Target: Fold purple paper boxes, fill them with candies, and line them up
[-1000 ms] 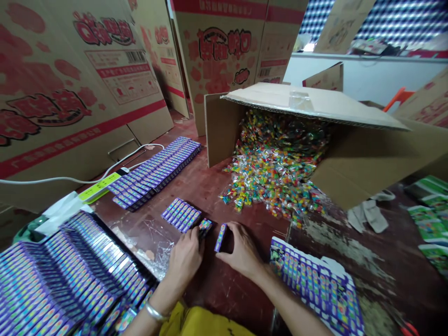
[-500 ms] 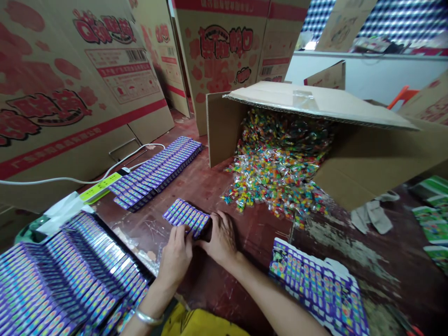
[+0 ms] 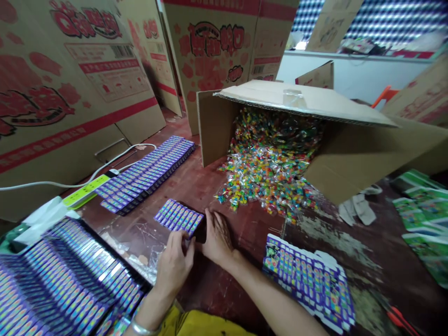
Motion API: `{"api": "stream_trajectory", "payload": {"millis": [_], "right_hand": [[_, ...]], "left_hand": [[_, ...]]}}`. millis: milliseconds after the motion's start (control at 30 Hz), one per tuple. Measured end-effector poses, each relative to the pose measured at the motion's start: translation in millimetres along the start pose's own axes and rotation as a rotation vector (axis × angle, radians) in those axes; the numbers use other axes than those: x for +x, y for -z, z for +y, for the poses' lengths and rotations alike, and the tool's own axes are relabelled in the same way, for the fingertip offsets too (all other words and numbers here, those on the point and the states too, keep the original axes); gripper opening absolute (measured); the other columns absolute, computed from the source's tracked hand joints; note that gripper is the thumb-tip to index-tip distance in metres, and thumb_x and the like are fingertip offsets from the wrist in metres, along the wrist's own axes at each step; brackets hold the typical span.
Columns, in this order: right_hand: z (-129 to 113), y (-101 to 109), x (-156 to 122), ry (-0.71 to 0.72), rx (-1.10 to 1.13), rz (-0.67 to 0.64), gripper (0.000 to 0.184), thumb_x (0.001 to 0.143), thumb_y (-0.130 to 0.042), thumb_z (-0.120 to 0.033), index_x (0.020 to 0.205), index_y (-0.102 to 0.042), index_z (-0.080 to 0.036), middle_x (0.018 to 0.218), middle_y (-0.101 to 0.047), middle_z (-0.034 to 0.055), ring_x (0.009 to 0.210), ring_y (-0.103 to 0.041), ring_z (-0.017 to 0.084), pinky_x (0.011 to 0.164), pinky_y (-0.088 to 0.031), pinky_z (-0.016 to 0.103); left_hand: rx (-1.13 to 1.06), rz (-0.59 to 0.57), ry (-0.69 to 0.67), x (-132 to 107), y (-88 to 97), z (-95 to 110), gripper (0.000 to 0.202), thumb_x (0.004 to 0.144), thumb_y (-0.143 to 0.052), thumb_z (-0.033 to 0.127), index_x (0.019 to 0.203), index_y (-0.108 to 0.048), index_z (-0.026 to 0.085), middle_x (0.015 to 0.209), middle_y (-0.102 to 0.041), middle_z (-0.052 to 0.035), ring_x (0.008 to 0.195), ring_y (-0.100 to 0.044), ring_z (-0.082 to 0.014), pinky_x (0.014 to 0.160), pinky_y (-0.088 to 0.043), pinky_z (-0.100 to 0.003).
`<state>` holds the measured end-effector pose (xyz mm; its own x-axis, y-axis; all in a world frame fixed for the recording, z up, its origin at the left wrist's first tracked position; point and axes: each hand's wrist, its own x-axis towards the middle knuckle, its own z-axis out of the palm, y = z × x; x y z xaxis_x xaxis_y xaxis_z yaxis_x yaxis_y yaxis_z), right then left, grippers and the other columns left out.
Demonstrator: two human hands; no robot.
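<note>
A short row of small purple boxes point(image 3: 178, 216) lies on the dark red table just ahead of me. My left hand point(image 3: 174, 264) touches the near end of that row with its fingertips, fingers slightly bent, nothing in the palm. My right hand point(image 3: 217, 235) lies flat against the row's right side, fingers stretched forward and together. A stack of flat, unfolded purple cartons point(image 3: 310, 282) lies to the right of my right forearm.
A tipped cardboard box point(image 3: 315, 105) spills wrapped colourful candies point(image 3: 269, 179) onto the table. A long row of purple boxes point(image 3: 147, 172) and a big batch point(image 3: 59, 284) lie left. Green power strip point(image 3: 86, 191), printed cartons point(image 3: 70, 84) behind, green packs point(image 3: 420, 210) right.
The two boxes held a second ago have been set against the short row. Both hands moved forward-left and now press the row together.
</note>
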<state>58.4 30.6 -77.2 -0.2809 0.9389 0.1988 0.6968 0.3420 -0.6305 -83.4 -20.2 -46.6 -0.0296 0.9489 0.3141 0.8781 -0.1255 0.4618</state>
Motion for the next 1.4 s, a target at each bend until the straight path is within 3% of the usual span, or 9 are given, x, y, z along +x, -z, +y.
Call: {"api": "stream_trajectory", "payload": {"millis": [67,200,367,500,667,867,1033,1233,1400], "right_hand": [[6,23,-5,0.039,0.015,-0.015,0.088,0.071,-0.069,-0.04,0.144,-0.027,-0.014,0.142,-0.042,0.0141,0.131,-0.034,0.03,0.109,-0.03,0.043],[47,91,-28,-0.095,-0.001,0.08,0.023,0.089,-0.051,-0.03,0.107,-0.063,-0.024,0.104,-0.065,0.0048,0.098,-0.059,0.019,0.09,-0.043,0.031],[110,148,-70,-0.28,-0.242,0.112,0.024,0.092,-0.046,-0.026,0.087,-0.069,-0.022,0.087,-0.064,0.0048,0.083,-0.06,0.019,0.079,-0.044,0.03],[123,151,-95,-0.238,-0.309,0.079,0.019,0.089,-0.052,-0.027,0.095,-0.07,-0.023,0.095,-0.063,0.0065,0.093,-0.057,0.022,0.086,-0.044,0.033],[115,149,-107,-0.237,-0.213,0.181,0.013,0.086,-0.058,-0.024,0.095,-0.067,-0.023,0.098,-0.063,0.0052,0.096,-0.055,0.023,0.088,-0.043,0.035],[104,156,-100,-0.432,0.269,0.264,0.019,0.086,-0.056,-0.036,0.075,-0.054,-0.02,0.064,-0.056,-0.0024,0.057,-0.054,0.014,0.056,-0.043,0.026],[91,147,-92,-0.574,0.673,0.252,0.028,0.084,-0.057,-0.047,0.08,-0.052,-0.02,0.06,-0.052,-0.0047,0.038,-0.043,0.009,0.036,-0.034,0.022],[61,138,-104,-0.326,0.79,0.111,0.037,0.091,-0.05,-0.042,0.122,-0.053,-0.022,0.071,-0.058,-0.0016,0.055,-0.052,0.01,0.052,-0.044,0.023],[53,152,-104,-0.367,0.789,-0.207,0.028,0.082,-0.064,-0.033,0.105,-0.052,-0.023,0.067,-0.06,-0.005,0.053,-0.055,0.01,0.053,-0.044,0.021]], "left_hand": [[-0.059,-0.09,-0.067,-2,-2.8,4,0.012,0.092,-0.045,0.033,0.09,-0.048,0.022,0.08,-0.051,-0.0014,0.069,-0.055,-0.0174,0.062,-0.041,-0.028],[-0.177,-0.483,-0.266,-12,-20.2,29,0.014,0.094,-0.044,0.035,0.091,-0.051,0.023,0.087,-0.058,-0.0036,0.075,-0.06,-0.0185,0.068,-0.044,-0.028],[-0.168,-0.738,-0.423,-21,-58.9,91,0.024,0.089,-0.051,0.045,0.098,-0.052,0.023,0.1,-0.063,-0.0076,0.084,-0.064,-0.025,0.068,-0.046,-0.031],[-0.057,-0.777,-0.401,-13,-83.1,126,0.032,0.082,-0.062,0.044,0.101,-0.052,0.021,0.102,-0.064,-0.0095,0.088,-0.064,-0.0295,0.067,-0.047,-0.033],[-0.015,-0.778,-0.333,-9,-88.8,131,0.038,0.077,-0.068,0.04,0.104,-0.051,0.019,0.1,-0.065,-0.0089,0.089,-0.065,-0.0294,0.07,-0.049,-0.034],[-0.178,-0.671,-0.285,-13,-74.2,131,0.057,0.079,-0.063,0.049,0.124,-0.044,0.02,0.121,-0.057,-0.0115,0.111,-0.055,-0.0289,0.09,-0.047,-0.038],[-0.506,-0.593,-0.162,-5,-68.2,132,0.074,0.075,-0.068,0.048,0.137,-0.039,0.017,0.135,-0.05,-0.0162,0.123,-0.046,-0.0327,0.104,-0.037,-0.046],[-1.411,-0.934,0.205,13,-56.4,121,0.053,0.08,-0.067,0.035,0.126,-0.053,0.015,0.121,-0.061,-0.0142,0.109,-0.059,-0.0272,0.097,-0.042,-0.038],[-1.476,-1.138,0.293,14,-40.8,106,0.053,0.074,-0.074,0.036,0.119,-0.061,0.014,0.111,-0.065,-0.0116,0.098,-0.06,-0.0257,0.087,-0.044,-0.033]]}}
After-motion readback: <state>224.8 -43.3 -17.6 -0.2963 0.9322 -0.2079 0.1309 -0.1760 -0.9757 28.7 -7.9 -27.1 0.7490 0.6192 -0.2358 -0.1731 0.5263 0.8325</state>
